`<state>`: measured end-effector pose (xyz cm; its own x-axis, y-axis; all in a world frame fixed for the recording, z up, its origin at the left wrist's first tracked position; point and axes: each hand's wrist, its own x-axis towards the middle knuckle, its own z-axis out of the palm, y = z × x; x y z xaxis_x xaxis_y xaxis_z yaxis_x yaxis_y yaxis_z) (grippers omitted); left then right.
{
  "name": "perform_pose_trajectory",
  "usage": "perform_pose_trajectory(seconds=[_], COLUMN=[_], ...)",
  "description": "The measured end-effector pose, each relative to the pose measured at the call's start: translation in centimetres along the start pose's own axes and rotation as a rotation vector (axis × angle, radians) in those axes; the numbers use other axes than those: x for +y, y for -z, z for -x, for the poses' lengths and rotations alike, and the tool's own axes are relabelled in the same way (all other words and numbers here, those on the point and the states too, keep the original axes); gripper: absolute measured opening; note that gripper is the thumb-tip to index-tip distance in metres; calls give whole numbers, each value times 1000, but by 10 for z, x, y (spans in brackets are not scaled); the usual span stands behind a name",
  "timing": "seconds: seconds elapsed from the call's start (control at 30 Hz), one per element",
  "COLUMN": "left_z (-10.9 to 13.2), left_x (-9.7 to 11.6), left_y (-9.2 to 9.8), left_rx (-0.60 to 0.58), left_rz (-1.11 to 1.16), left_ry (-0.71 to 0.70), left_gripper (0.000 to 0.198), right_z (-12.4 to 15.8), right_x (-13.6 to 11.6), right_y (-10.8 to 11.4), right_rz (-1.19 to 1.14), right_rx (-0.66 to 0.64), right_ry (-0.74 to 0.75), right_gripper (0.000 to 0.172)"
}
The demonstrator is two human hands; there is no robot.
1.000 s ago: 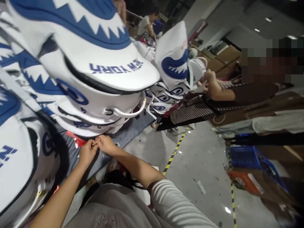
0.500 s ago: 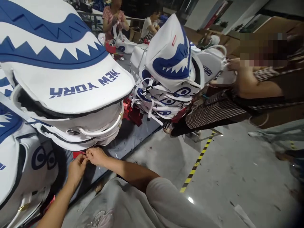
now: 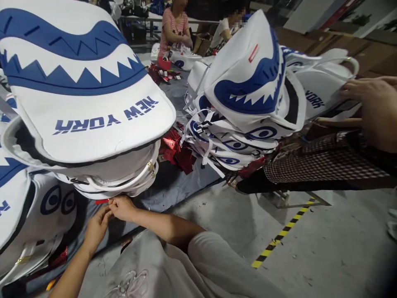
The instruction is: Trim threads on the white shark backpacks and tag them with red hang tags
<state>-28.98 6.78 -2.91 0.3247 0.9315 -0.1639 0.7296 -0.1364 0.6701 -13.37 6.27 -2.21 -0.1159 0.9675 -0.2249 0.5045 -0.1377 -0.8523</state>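
My left hand [image 3: 98, 227] and my right hand [image 3: 122, 208] meet at the near table edge, fingers pinched together. What sits between the fingertips is too small to make out. Just behind them a bit of red tag or card [image 3: 101, 201] shows under a stack of white bags. The top bag [image 3: 108, 142] has a blue toothed pattern and upside-down "NEW YORK" lettering on its flap. Its white cord handles with gold-coloured fittings hang just above my hands. Another white bag with printed blue eyes [image 3: 57, 207] stands left of my left hand.
A second pile of white bags [image 3: 245, 82] stands farther right on the grey-covered table [image 3: 186, 186]. Red tags [image 3: 180, 153] lie between the piles. A co-worker's hand [image 3: 369, 93] touches a bag at right. Two people sit farther back. Yellow-black tape [image 3: 283, 231] marks the floor.
The view has turned left, so the far pile and the co-worker appear farther right. My hands stay pinched together by the stack, with only a slight shift.
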Motion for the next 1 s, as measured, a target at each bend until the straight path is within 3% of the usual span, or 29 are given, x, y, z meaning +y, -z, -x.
perform_pose_trajectory(seconds=[0.13,0.27,0.33,0.47,0.53,0.57,0.63,0.77,0.83,0.9,1.0], left_z=[1,4,7,10,12,13,18,41,57,67,58], left_x=[1,3,5,6,4,2,-1,-3,6,24,71], left_y=[-1,-1,-2,-5,-8,-9,-13,-26,-36,-49,-73], left_rx=[22,-16,19,91,101,118,189,429,450,307,-84], left_rz=[-64,87,55,24,77,83,45,-123,-153,-82,96], left_ry=[94,67,107,129,139,154,192,207,185,109,-64], left_gripper=[31,41,43,39,40,42,44,50,43,28,21], right_z=[0,-4,-2,33,57,67,71,22,-14,-40,-46], right_x=[1,-1,-2,8,27,40,75,149,175,189,194], right_y=[2,3,3,17,44,65,120,244,282,296,284], right_rz=[-15,-42,-55,-94,-95,-78,-23,44,63,73,101], right_rx=[-18,-29,-31,-33,85,213,517,827,851,813,745], right_ry=[4,14,33,178,243,208,-55,-424,-565,-657,-696], right_gripper=[16,17,18,30,35,31,21,34,31,23,17])
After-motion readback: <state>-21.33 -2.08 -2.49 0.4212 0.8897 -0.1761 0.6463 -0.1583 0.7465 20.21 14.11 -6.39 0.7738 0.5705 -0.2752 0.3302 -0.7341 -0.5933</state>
